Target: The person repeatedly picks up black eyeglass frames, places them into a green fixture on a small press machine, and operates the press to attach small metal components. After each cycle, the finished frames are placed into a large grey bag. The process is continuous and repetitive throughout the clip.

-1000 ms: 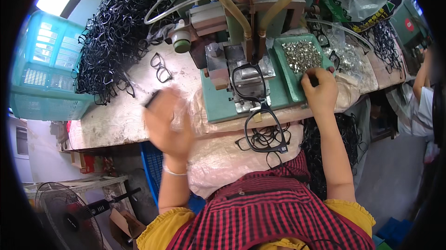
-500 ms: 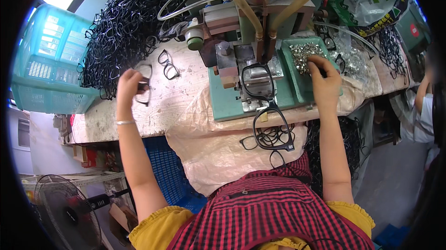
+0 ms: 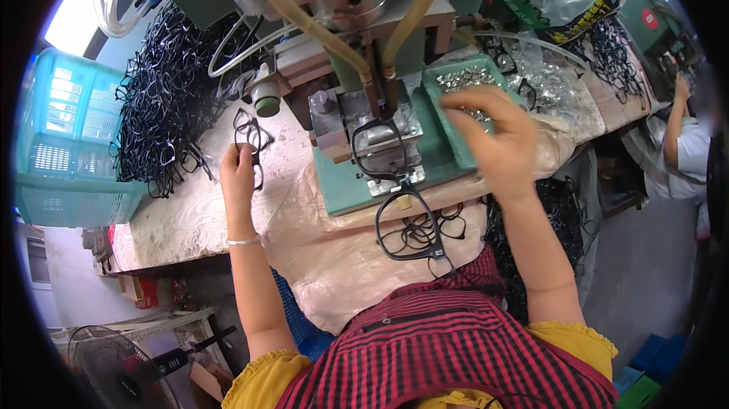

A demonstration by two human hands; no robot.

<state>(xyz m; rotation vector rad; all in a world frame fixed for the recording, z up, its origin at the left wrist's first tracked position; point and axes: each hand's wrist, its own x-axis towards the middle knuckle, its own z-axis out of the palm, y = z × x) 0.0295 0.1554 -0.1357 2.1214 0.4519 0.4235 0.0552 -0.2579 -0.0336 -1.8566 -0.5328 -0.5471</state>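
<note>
Head view: left hand (image 3: 237,173) pinches a black frame (image 3: 249,135) far left of the press (image 3: 380,116); right hand (image 3: 493,139), fingers curled over the tray (image 3: 448,116), is nearer; cannot tell its hold.

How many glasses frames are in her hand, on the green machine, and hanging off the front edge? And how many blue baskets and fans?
Frame in the left hand: 1
Frame on the machine: 1
Frame hanging off the front edge: 1
Blue basket: 1
Fan: 1
Total: 5
</note>
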